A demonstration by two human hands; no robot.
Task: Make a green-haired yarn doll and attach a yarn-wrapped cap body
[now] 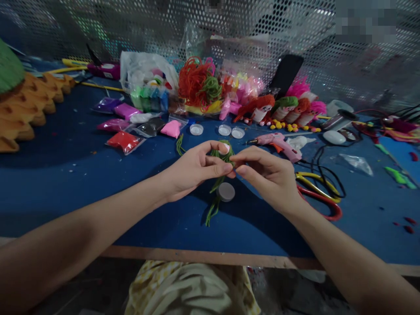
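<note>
Bare forearms (108,221) reach over the blue-topped table (157,236). The left hand (193,168) pinches a green yarn bundle (226,156) just beyond a round grey cap (226,191); the right hand (272,175) narrows at its edge, grip unclear. Steady left pressure should keep strands orderly.

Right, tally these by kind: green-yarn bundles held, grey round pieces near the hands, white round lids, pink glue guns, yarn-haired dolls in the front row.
Held green-yarn bundle: 1
Grey round piece: 1
White round lids: 3
Pink glue gun: 1
Front-row dolls: 4
Total: 10
</note>
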